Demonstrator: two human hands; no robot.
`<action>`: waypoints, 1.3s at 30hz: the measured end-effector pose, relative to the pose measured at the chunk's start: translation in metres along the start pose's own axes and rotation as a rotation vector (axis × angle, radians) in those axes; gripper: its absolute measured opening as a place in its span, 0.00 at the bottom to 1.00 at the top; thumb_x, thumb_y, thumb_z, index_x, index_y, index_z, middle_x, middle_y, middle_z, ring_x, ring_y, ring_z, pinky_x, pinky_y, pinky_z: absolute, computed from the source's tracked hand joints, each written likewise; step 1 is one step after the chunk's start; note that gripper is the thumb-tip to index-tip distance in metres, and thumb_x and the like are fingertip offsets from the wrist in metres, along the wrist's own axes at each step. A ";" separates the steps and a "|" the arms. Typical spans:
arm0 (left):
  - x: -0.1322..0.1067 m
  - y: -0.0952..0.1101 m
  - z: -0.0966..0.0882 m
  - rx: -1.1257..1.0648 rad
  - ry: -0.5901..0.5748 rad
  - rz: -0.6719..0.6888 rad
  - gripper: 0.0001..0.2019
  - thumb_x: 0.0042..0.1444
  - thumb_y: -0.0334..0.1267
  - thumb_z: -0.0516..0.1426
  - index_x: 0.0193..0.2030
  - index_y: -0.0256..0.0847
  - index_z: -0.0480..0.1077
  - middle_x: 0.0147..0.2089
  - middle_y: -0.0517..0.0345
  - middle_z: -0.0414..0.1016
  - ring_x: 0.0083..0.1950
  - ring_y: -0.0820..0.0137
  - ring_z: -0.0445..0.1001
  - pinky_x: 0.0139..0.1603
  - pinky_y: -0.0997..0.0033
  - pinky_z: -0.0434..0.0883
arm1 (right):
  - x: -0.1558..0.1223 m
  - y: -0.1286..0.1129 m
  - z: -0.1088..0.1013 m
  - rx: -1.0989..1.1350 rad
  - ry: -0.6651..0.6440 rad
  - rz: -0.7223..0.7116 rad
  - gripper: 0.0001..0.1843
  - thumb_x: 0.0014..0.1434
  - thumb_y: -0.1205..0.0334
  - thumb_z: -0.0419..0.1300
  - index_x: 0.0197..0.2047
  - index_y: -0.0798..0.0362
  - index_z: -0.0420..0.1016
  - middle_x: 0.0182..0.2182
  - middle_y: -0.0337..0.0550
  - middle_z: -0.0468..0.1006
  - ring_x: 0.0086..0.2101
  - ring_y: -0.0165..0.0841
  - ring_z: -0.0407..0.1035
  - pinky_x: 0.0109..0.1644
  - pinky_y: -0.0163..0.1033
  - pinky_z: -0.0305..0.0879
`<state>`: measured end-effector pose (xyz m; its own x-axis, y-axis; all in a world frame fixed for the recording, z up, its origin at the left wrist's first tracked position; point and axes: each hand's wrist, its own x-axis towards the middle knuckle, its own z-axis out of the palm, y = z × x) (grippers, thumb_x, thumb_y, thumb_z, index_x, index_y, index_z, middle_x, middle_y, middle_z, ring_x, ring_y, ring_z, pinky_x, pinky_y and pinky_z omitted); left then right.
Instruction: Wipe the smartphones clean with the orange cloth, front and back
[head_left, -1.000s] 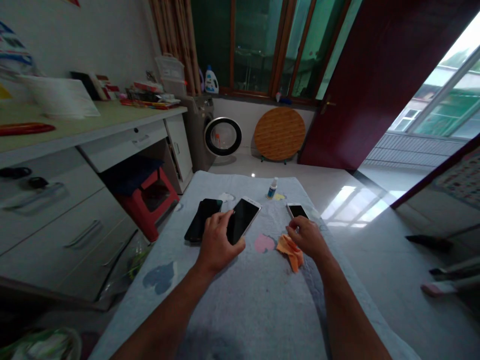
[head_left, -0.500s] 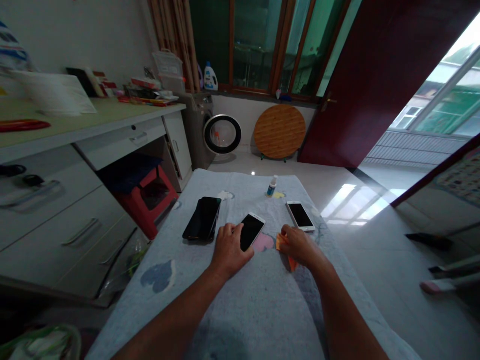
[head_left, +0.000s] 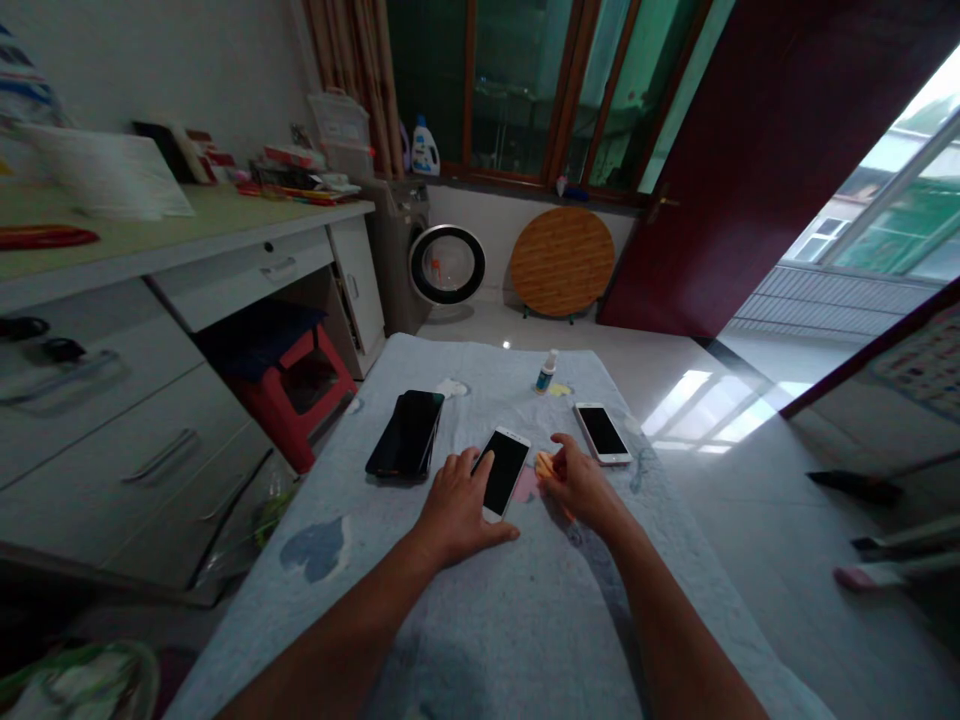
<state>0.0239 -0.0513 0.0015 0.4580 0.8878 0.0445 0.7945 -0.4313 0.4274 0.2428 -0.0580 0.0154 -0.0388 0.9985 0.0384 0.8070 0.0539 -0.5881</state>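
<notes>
A white-framed smartphone (head_left: 507, 472) with a dark screen lies on the cloth-covered table. My left hand (head_left: 459, 505) rests along its left side, fingers spread, a fingertip on the screen edge and the thumb stretched out below its bottom end. Just right of that phone, my right hand (head_left: 581, 480) pinches a crumpled orange cloth (head_left: 547, 466), its index finger raised; part of the cloth is hidden under the hand. Another white smartphone (head_left: 602, 433) lies beyond my right hand. Black phones (head_left: 406, 435), apparently stacked, are left of my left hand.
A small spray bottle (head_left: 547, 371) stands near the far edge of the patterned tablecloth (head_left: 525, 610). On the left are a desk with drawers (head_left: 247, 270) and a red stool (head_left: 307, 385). Behind are a washing machine with its door open (head_left: 448, 264) and a round wooden board (head_left: 562, 262).
My right hand has moved left with the orange cloth, closer to the middle phone. My left thumb has spread away, baring that phone's lower end, and the phone sits slightly more upright.
</notes>
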 end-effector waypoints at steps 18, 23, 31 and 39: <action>0.002 -0.004 0.007 -0.150 0.027 0.101 0.38 0.45 0.46 0.64 0.63 0.43 0.59 0.64 0.47 0.61 0.63 0.55 0.60 0.63 0.53 0.59 | 0.002 -0.006 0.009 -0.155 0.191 -0.129 0.07 0.60 0.67 0.53 0.38 0.51 0.72 0.36 0.42 0.69 0.36 0.32 0.65 0.40 0.34 0.58; 0.003 -0.005 0.009 -0.097 0.030 0.112 0.37 0.44 0.48 0.65 0.61 0.39 0.62 0.66 0.44 0.59 0.64 0.53 0.59 0.64 0.53 0.58 | 0.008 -0.012 0.025 -0.157 0.186 -0.201 0.09 0.63 0.65 0.53 0.39 0.50 0.74 0.37 0.43 0.68 0.38 0.33 0.64 0.43 0.35 0.60; 0.003 -0.005 0.008 -0.093 0.024 0.118 0.37 0.45 0.50 0.64 0.62 0.42 0.61 0.66 0.46 0.60 0.64 0.52 0.59 0.62 0.52 0.59 | 0.006 -0.012 0.030 -0.243 0.162 -0.247 0.12 0.65 0.60 0.52 0.46 0.44 0.76 0.43 0.46 0.69 0.41 0.37 0.61 0.46 0.40 0.60; 0.003 -0.005 0.006 -0.082 0.020 0.120 0.37 0.46 0.50 0.63 0.62 0.38 0.61 0.66 0.44 0.59 0.64 0.52 0.59 0.63 0.53 0.58 | 0.008 -0.018 0.027 -0.205 0.017 -0.229 0.13 0.64 0.67 0.51 0.38 0.52 0.77 0.35 0.43 0.69 0.36 0.31 0.65 0.41 0.34 0.59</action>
<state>0.0238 -0.0479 -0.0063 0.5387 0.8343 0.1174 0.6990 -0.5203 0.4906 0.2121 -0.0508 0.0049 -0.2251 0.9602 0.1655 0.8803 0.2732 -0.3877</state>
